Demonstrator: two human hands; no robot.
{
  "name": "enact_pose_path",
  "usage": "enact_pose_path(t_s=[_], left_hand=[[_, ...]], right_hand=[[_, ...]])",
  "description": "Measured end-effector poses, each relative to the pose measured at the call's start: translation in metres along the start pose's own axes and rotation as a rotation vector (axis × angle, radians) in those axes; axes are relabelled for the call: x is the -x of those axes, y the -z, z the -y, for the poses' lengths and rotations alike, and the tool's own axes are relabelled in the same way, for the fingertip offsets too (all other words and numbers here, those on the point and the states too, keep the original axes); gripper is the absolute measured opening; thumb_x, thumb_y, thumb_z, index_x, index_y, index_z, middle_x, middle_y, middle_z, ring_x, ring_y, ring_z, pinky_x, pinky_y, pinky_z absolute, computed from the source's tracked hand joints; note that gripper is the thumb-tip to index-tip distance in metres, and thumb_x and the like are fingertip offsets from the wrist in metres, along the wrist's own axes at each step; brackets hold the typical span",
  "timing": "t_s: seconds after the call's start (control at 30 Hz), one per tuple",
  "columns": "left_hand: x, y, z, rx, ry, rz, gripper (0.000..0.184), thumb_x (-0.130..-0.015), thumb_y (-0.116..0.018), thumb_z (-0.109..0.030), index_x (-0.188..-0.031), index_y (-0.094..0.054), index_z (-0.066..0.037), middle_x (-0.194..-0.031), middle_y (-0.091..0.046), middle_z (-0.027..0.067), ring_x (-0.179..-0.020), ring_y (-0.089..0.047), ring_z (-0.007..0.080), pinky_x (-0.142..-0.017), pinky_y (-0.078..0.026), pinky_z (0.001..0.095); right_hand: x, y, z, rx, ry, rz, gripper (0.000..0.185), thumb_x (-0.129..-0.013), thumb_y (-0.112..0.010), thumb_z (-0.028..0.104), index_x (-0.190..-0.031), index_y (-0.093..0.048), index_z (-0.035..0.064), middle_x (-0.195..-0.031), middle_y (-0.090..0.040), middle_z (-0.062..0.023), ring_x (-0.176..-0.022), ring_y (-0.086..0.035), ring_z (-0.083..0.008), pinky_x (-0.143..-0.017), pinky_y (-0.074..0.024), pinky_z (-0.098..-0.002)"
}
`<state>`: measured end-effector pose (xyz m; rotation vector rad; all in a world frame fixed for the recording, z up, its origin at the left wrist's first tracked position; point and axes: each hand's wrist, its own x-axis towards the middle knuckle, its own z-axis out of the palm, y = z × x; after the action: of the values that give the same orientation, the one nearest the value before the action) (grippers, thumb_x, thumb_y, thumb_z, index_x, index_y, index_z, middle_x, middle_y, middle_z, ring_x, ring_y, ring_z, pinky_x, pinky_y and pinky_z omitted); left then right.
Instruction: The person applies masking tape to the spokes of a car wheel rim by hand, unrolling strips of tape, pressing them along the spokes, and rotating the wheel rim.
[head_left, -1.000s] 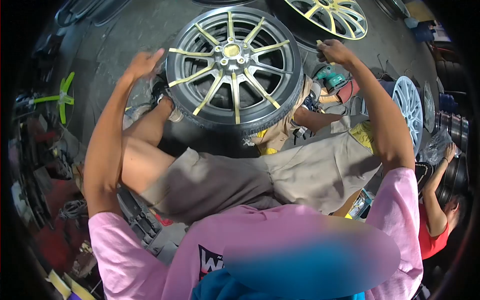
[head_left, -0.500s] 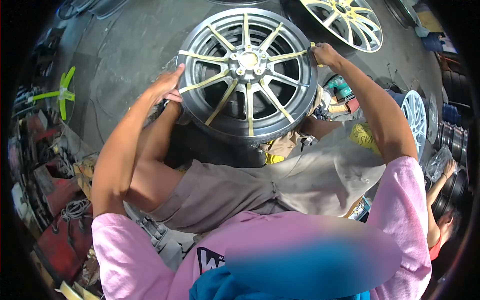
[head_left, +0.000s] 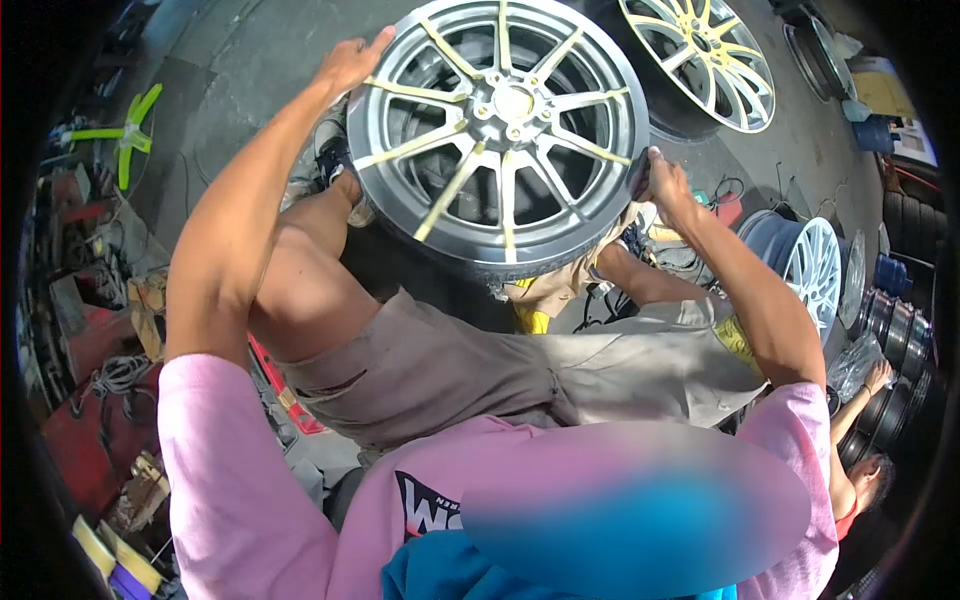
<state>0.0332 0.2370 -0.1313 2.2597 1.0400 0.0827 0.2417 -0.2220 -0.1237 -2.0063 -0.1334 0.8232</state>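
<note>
A large silver alloy wheel rim lies face up before my knees, with strips of yellow tape along its spokes and around its centre. My left hand grips its upper-left edge, the thumb on the lip and the other fingers partly hidden. At the right edge my right hand is closed around the lip, thumb uppermost. Below the rim's near edge, a tan cloth with a yellow patch shows between my legs.
Another taped rim stands tilted at upper right. A pale blue-white rim is farther right, near stacked dark rims and a co-worker's hand at clear plastic. A green three-armed stand is at left.
The rim has turned clockwise and shifted slightly. My left hand has gone up along with its left edge, while my right hand has come down with the right edge.
</note>
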Motion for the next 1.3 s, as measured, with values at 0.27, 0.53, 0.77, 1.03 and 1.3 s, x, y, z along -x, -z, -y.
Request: enact_pose_path(t_s=[0.27, 0.53, 0.77, 1.03, 1.3], left_hand=[[-0.012, -0.014, -0.022, 0.029, 0.064, -0.038, 0.093, -0.086, -0.046, -0.077, -0.122, -0.064, 0.008, -0.127, -0.06, 0.0302, -0.124, -0.056, 0.0404, -0.107, -0.039, 0.0451], [-0.017, -0.026, -0.015, 0.172, 0.243, 0.112, 0.088, -0.091, -0.04, -0.072, -0.12, -0.065, 0.007, -0.128, -0.061, 0.0288, -0.125, -0.056, 0.0403, -0.106, -0.041, 0.0462], [-0.004, -0.007, -0.039, -0.151, -0.075, -0.171, 0.069, -0.093, -0.051, -0.064, -0.115, -0.068, -0.001, -0.112, -0.07, 0.0165, -0.107, -0.065, 0.0297, -0.093, -0.049, 0.0411], [0.155, -0.002, -0.156, 0.499, -0.272, 0.294, 0.031, -0.096, -0.065, -0.034, -0.103, -0.071, -0.005, -0.089, -0.07, 0.0032, -0.081, -0.064, 0.0099, -0.075, -0.053, 0.0246], [0.249, -0.02, -0.192, 0.874, -0.213, 0.53, 0.036, -0.099, -0.062, -0.027, -0.116, -0.065, 0.004, -0.102, -0.069, 0.0118, -0.093, -0.068, 0.0175, -0.083, -0.056, 0.029]], right_hand=[[0.016, -0.005, -0.028, -0.129, -0.193, 0.071, 0.047, -0.107, -0.034, 0.039, -0.106, -0.056, -0.0026, -0.086, -0.057, -0.0116, -0.075, -0.056, -0.0235, -0.072, -0.0524, -0.0412], [0.0, 0.007, -0.03, -0.083, -0.241, 0.278, 0.041, -0.107, -0.035, 0.032, -0.11, -0.053, -0.0056, -0.091, -0.055, -0.0138, -0.078, -0.061, -0.0242, -0.069, -0.0568, -0.0371], [0.013, 0.037, 0.001, 0.166, 0.15, 0.038, 0.041, -0.104, -0.046, 0.037, -0.104, -0.062, -0.0002, -0.073, -0.059, -0.0075, -0.066, -0.059, -0.0167, -0.061, -0.0491, -0.0318], [0.111, 0.027, 0.06, 0.164, 0.58, 0.328, 0.019, -0.096, -0.063, 0.021, -0.093, -0.065, 0.0022, -0.08, -0.061, 0.0015, -0.077, -0.054, -0.0077, -0.072, -0.0461, -0.0262], [0.166, 0.027, 0.086, 0.528, 0.975, 0.318, 0.021, -0.085, -0.07, 0.011, -0.1, -0.064, -0.0028, -0.099, -0.066, -0.0167, -0.09, -0.064, -0.0334, -0.083, -0.051, -0.0392]])
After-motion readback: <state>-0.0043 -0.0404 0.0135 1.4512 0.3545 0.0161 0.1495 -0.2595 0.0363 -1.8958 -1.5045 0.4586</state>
